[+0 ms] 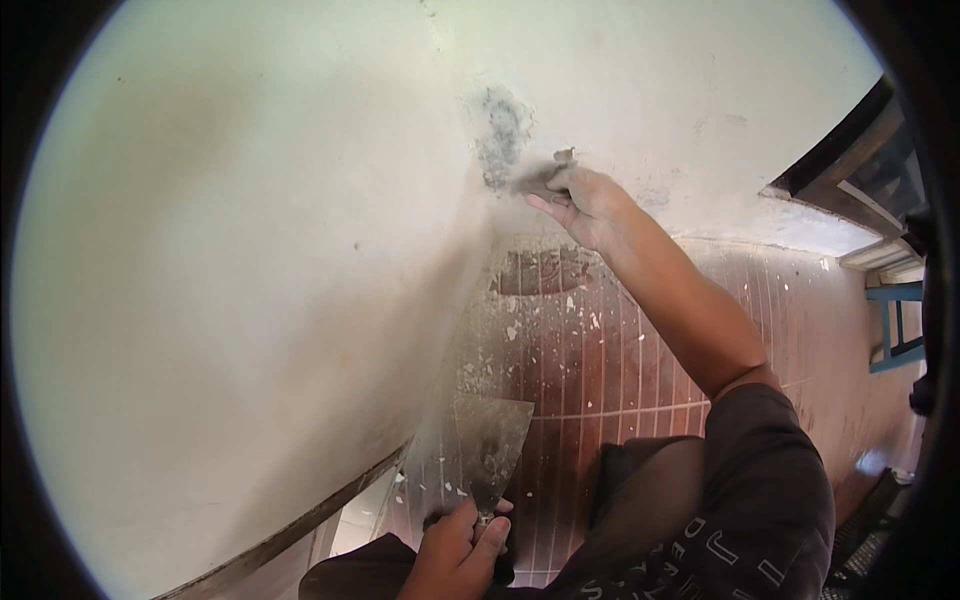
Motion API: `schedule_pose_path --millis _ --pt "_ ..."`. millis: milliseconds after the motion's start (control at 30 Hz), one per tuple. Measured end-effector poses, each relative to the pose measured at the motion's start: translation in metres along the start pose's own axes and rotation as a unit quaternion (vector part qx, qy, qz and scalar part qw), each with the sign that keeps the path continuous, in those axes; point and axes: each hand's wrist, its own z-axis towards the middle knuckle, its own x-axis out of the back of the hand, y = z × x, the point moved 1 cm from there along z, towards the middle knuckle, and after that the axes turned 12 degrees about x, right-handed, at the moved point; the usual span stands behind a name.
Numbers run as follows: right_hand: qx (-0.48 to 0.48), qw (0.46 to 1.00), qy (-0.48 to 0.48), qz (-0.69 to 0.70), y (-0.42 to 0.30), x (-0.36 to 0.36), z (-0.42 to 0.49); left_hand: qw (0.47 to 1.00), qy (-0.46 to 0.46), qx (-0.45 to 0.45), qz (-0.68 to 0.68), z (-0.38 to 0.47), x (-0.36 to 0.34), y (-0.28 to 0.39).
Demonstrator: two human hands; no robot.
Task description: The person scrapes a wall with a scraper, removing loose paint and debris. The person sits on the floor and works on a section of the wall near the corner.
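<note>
Low in the view, my left hand (454,551) grips the handle of a putty knife (491,442), its broad metal blade pointing up and away from me, smudged with residue. My right hand (581,202) is stretched out to the wall near the corner, holding a grey flat piece (536,178) that motion blurs; its material cannot be told for certain. Just left of it, a rough dark-grey patch (501,135) with flaking edges breaks the pale painted wall (637,82). A small brownish chipped spot (564,155) shows directly above my right fingers.
Pale flakes and dust lie on the red-brown striped floor (592,375), around a darker patch (544,270). A second pale wall (225,262) rises on the left, ending at a dark edge (300,521). At right are a dark wood-framed piece (874,161) and a blue frame (892,330).
</note>
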Motion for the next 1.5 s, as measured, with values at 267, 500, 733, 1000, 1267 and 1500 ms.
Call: schedule_pose_path --millis 267,500,733,1000,1267,1500 --pt "-0.139 0.969 0.009 -0.202 0.082 0.042 0.014 0.999 0.019 0.030 -0.003 -0.002 0.001 0.003" --pt "-0.046 0.994 0.059 -0.085 0.149 0.069 0.108 1.000 0.018 0.017 0.005 0.003 -0.002 -0.002" --pt "-0.032 0.998 0.055 -0.012 0.154 0.018 0.073 0.999 0.022 0.035 0.017 0.010 -0.002 0.005" --pt "0.067 0.995 -0.074 0.018 0.107 0.054 0.036 0.999 0.042 0.029 0.008 0.011 0.006 0.004" --pt "0.007 0.998 0.064 -0.003 0.088 0.050 0.046 0.999 0.013 0.033 0.021 0.007 0.004 0.008" --pt "-0.097 0.980 0.045 -0.171 0.112 0.067 0.047 0.998 0.037 0.025 0.039 0.009 0.005 0.005"
